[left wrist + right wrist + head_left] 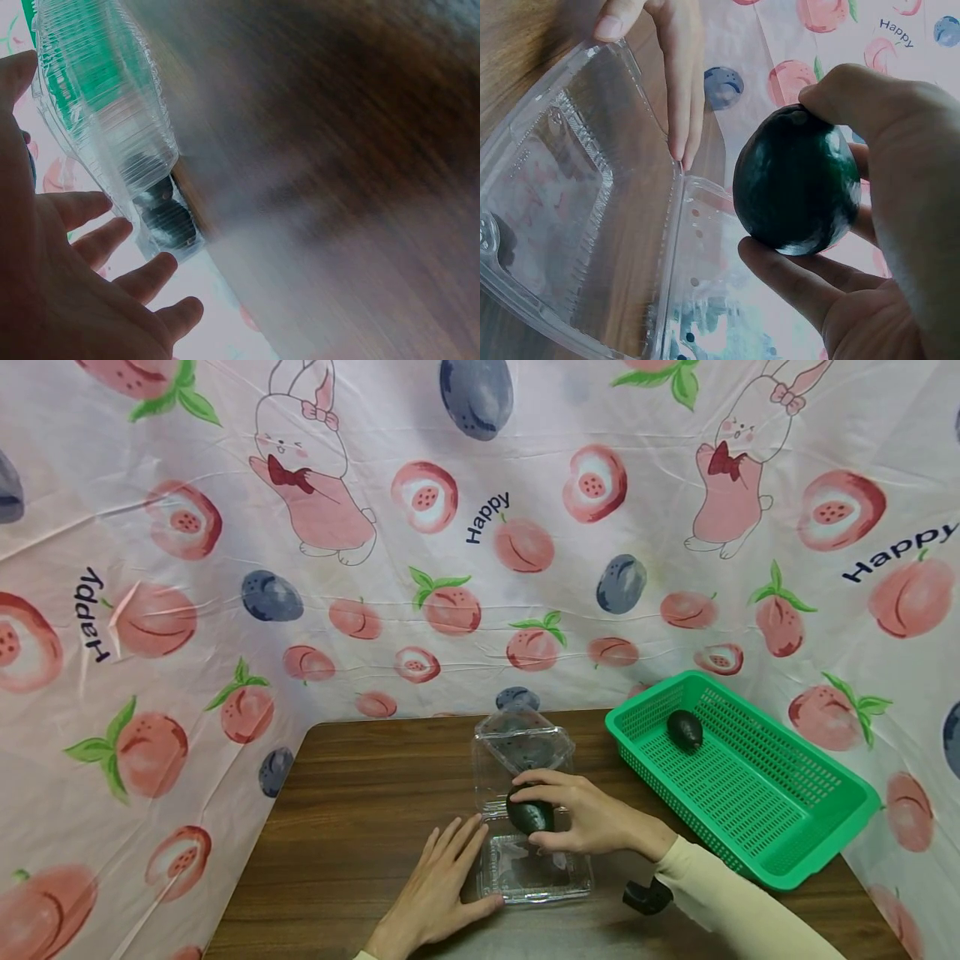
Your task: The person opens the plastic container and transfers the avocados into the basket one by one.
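Observation:
My right hand (592, 814) grips a dark avocado (529, 810) between thumb and fingers, above a clear plastic clamshell box (536, 893). The right wrist view shows that avocado (796, 180) close up, smooth and shiny, apart from the box's base (622, 176). The box lies with its lid (487, 768) raised at the back. Along the box's left side, my left hand (442, 885) has its fingers extended, with fingertips and thumb at the rim. In the left wrist view, this hand (82, 262) is spread beside the clear plastic, and dark shapes show through it.
A green perforated basket (787, 860) stands at the right of the wooden table (360, 793), with one dark avocado (685, 731) inside. Fruit-patterned cloth (450, 568) hangs behind and on both sides. A black wrist mount (647, 897) sits under the right forearm.

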`<action>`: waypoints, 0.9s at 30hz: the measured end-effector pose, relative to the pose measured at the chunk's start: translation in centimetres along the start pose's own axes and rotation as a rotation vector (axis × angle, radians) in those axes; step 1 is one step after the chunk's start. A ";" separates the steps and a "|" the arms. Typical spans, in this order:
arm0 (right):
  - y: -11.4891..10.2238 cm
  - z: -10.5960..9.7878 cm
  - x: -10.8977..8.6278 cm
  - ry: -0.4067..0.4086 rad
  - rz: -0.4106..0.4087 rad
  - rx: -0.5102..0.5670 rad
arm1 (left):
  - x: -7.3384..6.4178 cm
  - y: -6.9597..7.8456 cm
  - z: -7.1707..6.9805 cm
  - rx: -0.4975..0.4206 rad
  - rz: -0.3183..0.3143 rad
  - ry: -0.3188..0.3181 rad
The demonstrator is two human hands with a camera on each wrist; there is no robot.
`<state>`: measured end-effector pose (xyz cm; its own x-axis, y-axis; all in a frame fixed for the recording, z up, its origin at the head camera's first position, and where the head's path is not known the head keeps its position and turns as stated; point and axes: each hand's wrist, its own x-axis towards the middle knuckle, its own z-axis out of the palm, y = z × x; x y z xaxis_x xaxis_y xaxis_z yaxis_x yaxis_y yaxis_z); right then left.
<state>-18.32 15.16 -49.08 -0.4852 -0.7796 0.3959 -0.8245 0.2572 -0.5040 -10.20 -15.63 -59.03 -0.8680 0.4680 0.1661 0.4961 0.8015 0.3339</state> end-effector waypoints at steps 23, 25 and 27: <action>0.2 -2.5 0.1 0.071 0.043 0.009 | 0.1 -0.1 -0.2 -0.006 -0.003 -0.014; 0.3 -2.8 0.1 0.080 0.037 -0.010 | 0.1 -0.1 -0.2 -0.004 -0.001 -0.011; 0.4 -3.1 0.1 0.089 0.035 -0.036 | 0.2 -0.2 -0.2 -0.004 -0.002 -0.010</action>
<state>-19.57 16.94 -46.86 -0.5367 -0.7161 0.4463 -0.8156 0.3050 -0.4916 -10.44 -15.75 -58.86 -0.8687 0.4700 0.1562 0.4941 0.8010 0.3380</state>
